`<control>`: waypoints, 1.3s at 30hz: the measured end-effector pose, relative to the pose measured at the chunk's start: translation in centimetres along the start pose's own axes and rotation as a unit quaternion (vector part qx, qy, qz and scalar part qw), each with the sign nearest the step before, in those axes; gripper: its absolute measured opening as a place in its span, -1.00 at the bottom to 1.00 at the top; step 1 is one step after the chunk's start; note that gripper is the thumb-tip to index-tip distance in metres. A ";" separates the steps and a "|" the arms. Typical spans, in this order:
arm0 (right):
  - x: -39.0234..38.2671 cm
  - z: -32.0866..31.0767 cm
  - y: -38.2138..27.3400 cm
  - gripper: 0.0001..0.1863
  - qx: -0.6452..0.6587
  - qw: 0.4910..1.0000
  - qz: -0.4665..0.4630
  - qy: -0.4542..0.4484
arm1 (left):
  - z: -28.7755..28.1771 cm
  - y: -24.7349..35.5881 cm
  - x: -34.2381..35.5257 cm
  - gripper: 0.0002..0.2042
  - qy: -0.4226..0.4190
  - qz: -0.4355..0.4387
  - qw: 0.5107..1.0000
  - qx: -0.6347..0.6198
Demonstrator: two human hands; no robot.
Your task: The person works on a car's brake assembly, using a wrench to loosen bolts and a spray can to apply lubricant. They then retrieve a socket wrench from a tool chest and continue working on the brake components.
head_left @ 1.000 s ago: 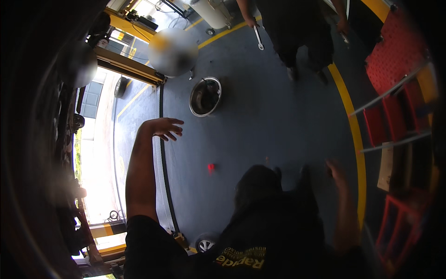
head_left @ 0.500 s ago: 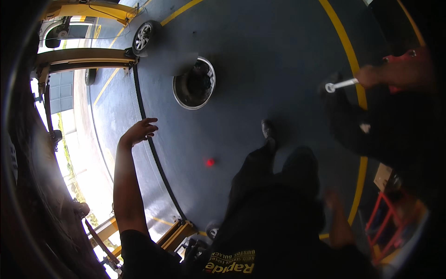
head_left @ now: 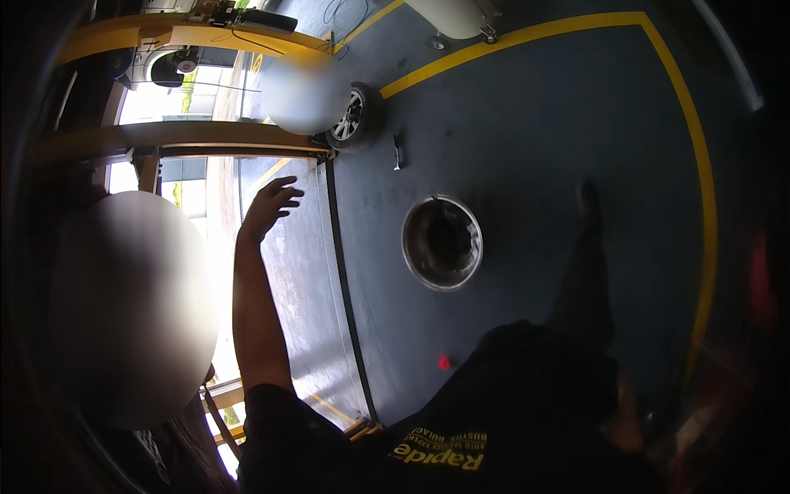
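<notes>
My left hand [head_left: 276, 198] is raised on the left with nothing in it, its fingers apart, over the dark floor strip and pale floor. A round silver metal rim [head_left: 418, 262] with a dark inside sits on the grey floor to the right of this hand. Above it lies a small metal tool [head_left: 397, 155]. A small red object [head_left: 444, 363] lies below the rim, beside my dark clothing. My right arm [head_left: 627, 412] shows only as a dim piece at the lower right; its fingers cannot be made out.
A tire with a spoked wheel [head_left: 354, 117] stands by the lift arm [head_left: 214, 136]. Another yellow lift beam [head_left: 148, 37] runs across the upper left. A pale wheeled container [head_left: 448, 12] is at the top. Yellow lines [head_left: 699, 189] mark the floor. Blurred patches hide parts of the left.
The view has swung, shifting the rim right and down in it. The co-worker holding a wrench on the right has left view. My left hand stays raised with fingers apart.
</notes>
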State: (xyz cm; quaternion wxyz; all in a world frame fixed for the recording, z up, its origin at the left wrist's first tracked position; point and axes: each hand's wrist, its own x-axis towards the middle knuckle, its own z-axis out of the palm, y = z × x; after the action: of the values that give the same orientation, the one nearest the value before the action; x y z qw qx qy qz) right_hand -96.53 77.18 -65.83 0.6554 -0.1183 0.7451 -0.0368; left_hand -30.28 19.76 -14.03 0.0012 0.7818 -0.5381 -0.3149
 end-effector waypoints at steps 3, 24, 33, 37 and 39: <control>7.2 -5.4 -17.8 -0.58 -0.110 0.986 -0.090 0.084 | -4.7 -2.4 6.6 -0.58 0.081 -0.041 0.994 -0.053; -9.1 59.8 -127.4 -0.59 -0.305 0.700 -0.584 -0.276 | -3.6 -21.6 17.6 -0.54 0.058 -0.314 0.843 -0.433; -73.1 97.2 -136.5 -0.71 -0.082 0.130 -0.894 -0.421 | 8.8 -12.8 11.6 -0.71 0.624 -0.404 0.411 -0.528; -82.8 104.4 -134.7 -0.43 -0.338 0.032 -0.845 -0.413 | 10.3 -2.9 26.5 -0.85 0.628 -0.528 -0.003 -0.572; -84.2 105.3 -131.6 -0.43 -0.421 0.006 -0.805 -0.417 | 16.7 6.1 33.5 -0.78 0.575 -0.503 0.007 -0.645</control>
State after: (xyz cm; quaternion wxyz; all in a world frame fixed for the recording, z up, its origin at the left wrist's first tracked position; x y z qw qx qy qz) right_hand 33.60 -20.93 28.70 0.2350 -0.8921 -0.3490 -0.1650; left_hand -36.22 -5.42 -41.76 0.6552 0.4563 0.5938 0.0996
